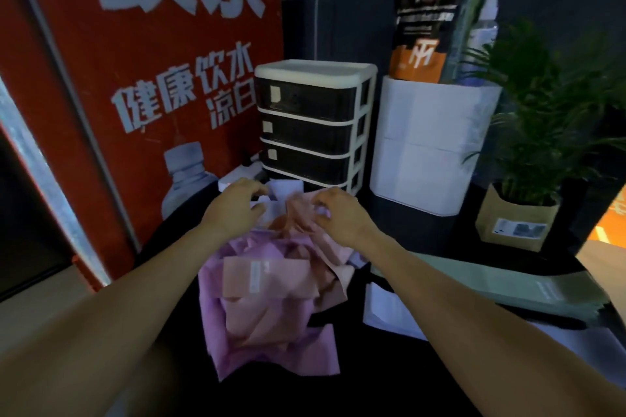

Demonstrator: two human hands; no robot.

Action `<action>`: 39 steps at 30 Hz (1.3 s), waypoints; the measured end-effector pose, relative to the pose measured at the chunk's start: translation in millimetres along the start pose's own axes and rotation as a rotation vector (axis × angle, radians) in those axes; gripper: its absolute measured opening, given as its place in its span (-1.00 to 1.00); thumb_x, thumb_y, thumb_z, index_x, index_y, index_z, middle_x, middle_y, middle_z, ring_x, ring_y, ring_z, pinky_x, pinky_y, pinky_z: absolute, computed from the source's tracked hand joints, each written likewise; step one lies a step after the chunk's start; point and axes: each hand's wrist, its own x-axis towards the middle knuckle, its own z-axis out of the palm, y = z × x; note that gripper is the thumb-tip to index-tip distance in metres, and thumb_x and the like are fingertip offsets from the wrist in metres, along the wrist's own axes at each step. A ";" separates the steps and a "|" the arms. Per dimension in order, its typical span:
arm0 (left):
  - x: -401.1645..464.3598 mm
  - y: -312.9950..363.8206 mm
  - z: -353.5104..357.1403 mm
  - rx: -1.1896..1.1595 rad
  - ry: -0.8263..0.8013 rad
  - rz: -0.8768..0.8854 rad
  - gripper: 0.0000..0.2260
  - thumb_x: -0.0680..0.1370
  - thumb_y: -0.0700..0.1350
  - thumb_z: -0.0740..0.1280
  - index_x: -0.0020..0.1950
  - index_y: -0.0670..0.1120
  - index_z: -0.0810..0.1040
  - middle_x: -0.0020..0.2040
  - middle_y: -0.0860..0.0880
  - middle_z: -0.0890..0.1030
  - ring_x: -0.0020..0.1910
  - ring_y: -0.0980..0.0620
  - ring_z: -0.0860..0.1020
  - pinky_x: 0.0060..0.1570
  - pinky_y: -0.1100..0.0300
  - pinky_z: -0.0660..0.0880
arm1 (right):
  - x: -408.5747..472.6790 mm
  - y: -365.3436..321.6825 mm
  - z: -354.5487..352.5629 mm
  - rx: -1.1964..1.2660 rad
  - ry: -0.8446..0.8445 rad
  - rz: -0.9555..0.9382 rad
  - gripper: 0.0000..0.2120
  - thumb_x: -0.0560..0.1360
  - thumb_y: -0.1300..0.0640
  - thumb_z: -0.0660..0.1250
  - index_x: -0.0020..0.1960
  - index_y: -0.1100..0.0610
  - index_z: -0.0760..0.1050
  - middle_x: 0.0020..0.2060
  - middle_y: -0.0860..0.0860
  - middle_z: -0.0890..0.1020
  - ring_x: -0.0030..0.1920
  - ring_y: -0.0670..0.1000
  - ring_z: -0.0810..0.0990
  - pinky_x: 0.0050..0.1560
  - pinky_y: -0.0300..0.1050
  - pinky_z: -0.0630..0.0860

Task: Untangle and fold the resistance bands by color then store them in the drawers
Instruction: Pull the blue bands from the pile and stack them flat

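Note:
A tangled heap of bands lies on the dark table before me: a lilac band [271, 359] underneath and a peach-pink band [257, 311] on top. Its far end rises toward my hands. My left hand [233, 210] hovers over a pale lavender band [288, 188] with curled fingers; the blur hides whether it grips. My right hand [338, 217] pinches a fold where peach and lavender meet. A folded green band [491, 281] lies flat to the right. The small drawer unit [311, 125], white frame with dark drawers, stands just behind, all drawers closed.
A red poster board [145, 78] leans at the left. A white bin [430, 149] holding a packet and bottles stands right of the drawers. A potted plant [528, 159] in a paper wrap sits at the far right. White paper [382, 311] lies under my right forearm.

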 end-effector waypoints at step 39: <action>34.1 59.7 -110.9 -0.466 0.222 0.136 -0.93 0.56 -0.20 0.29 0.02 -0.15 0.52 -0.18 0.06 0.53 -0.23 0.20 0.47 -0.19 0.46 0.41 | 52.5 -63.5 -48.5 0.241 0.329 -0.079 -0.87 0.50 0.25 0.30 -0.13 0.32 0.54 -0.25 0.11 0.62 -0.22 0.06 0.57 -0.27 -0.31 0.42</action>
